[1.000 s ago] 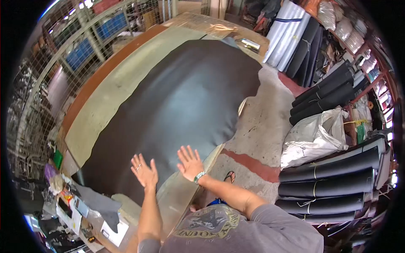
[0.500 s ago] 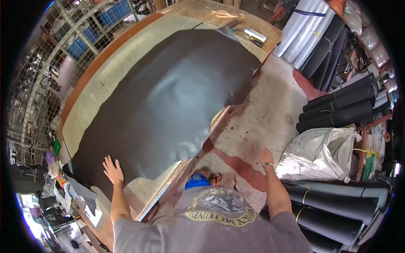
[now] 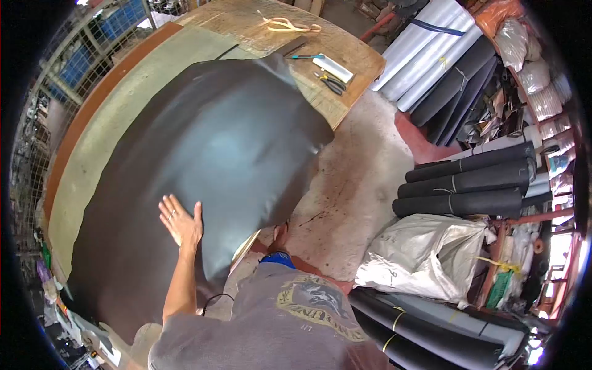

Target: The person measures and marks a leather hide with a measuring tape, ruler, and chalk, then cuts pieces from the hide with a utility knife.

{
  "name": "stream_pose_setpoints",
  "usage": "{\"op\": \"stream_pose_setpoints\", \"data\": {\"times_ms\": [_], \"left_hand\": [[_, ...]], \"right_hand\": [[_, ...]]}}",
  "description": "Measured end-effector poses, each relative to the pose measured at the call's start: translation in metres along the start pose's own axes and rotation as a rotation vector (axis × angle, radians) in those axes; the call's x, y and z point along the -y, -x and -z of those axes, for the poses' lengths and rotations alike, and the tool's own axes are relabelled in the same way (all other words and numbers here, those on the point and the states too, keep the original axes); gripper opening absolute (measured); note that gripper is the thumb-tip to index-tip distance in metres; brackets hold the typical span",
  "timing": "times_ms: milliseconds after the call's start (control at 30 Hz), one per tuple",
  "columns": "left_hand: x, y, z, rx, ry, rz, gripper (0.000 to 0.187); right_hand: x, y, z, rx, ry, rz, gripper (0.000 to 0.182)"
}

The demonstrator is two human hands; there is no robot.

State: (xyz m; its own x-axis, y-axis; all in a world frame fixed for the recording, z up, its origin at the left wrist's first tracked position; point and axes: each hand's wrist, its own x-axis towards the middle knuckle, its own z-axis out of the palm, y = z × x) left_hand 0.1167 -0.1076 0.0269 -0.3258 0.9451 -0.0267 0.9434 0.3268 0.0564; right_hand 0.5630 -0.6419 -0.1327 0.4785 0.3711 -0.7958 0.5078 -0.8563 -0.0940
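Since the earlier frame, the left hand (image 3: 180, 223) has moved from the near end of the dark brown leather-like sheet (image 3: 203, 145) to a position farther up its near half. The right hand, previously above the concrete floor (image 3: 336, 185), has left the view; its finger state cannot be determined.

Near: the grey printed T-shirt (image 3: 265, 333) occupies the lower edge of the view, with blue shorts (image 3: 277, 259) just beyond. The left hand is palm down over the sheet, fingers extended and slightly spread, thumb apart, gripping nothing. Whether the palm bears on the surface cannot be confirmed. A ring (image 3: 171, 213) is fitted on one finger.

Middle: the sheet is spread across the worktable (image 3: 364, 58) and overhangs its right side. A pale green sheet (image 3: 92, 163) projects beyond its left margin, followed by a reddish-brown strip (image 3: 77, 117). To the right, on the floor side, are a white woven sack (image 3: 419, 253) and rolls of black material (image 3: 468, 185).

Far: black-and-yellow pliers (image 3: 330, 82), a white rectangular block (image 3: 333, 68), a teal slender tool (image 3: 306, 57) and a looped tan strap (image 3: 287, 24) lie on the tabletop. Silvery rolls (image 3: 425, 49) stand right of the table.
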Motion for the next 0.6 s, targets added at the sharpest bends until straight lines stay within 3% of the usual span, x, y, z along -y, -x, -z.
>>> {"op": "stream_pose_setpoints", "data": {"times_ms": [167, 267, 300, 333, 400, 433, 500, 600], "left_hand": [[-0.154, -0.092, 0.003, 0.044, 0.056, -0.234, 0.095], [-0.224, -0.135, -0.006, 0.08, 0.045, -0.291, 0.096], [-0.244, -0.145, -0.005, 0.09, 0.048, -0.316, 0.097], [-0.261, -0.153, -0.007, 0.105, 0.053, -0.335, 0.097], [-0.285, -0.16, -0.015, 0.082, 0.069, -0.335, 0.098], [-0.296, -0.162, -0.013, 0.081, 0.071, -0.321, 0.098], [-0.311, -0.166, -0.007, 0.095, 0.089, -0.27, 0.098], [-0.314, -0.169, -0.01, 0.099, 0.075, -0.249, 0.098]], "right_hand": [[0.039, -0.094, 0.087, -0.177, 0.087, 0.2, 0.049], [0.05, -0.189, 0.169, -0.516, 0.366, 0.433, 0.047], [0.084, -0.208, 0.221, -0.301, 0.127, 0.146, 0.045], [0.151, -0.191, 0.279, -0.396, -0.046, 0.167, 0.044], [0.209, -0.219, 0.34, -0.575, -0.234, 0.411, 0.045], [0.253, -0.227, 0.378, -0.526, -0.32, 0.361, 0.044], [0.359, -0.204, 0.43, -0.557, -0.376, 0.532, 0.036], [0.462, -0.243, 0.483, -0.495, -0.18, 0.843, 0.034]]}}
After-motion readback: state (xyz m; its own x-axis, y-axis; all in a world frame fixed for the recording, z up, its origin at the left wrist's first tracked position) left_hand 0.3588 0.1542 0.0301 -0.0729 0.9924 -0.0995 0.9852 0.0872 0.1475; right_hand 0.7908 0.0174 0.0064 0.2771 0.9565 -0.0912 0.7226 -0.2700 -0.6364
